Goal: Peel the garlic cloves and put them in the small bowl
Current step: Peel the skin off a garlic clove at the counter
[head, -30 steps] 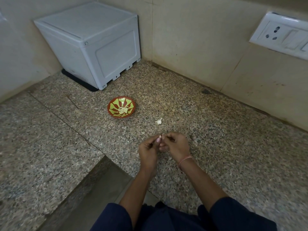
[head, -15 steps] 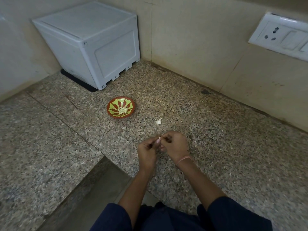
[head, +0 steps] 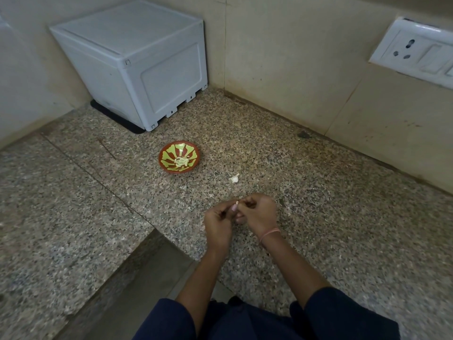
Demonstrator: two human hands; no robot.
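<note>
The small bowl (head: 163,157) sits on the counter (head: 318,217) before the box (head: 147,69).

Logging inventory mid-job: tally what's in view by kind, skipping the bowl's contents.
Small bowl: 1
Garlic clove, pinched by left hand and right hand: 1
Loose garlic piece: 1
White box: 1
Wall socket plate: 1
Total: 5

The left hand (head: 218,222) and right hand (head: 257,213) have shifted their fingertips slightly on the garlic clove (head: 234,206).

Red bowl (head: 163,161) with green rays; white box (head: 137,57).
</note>
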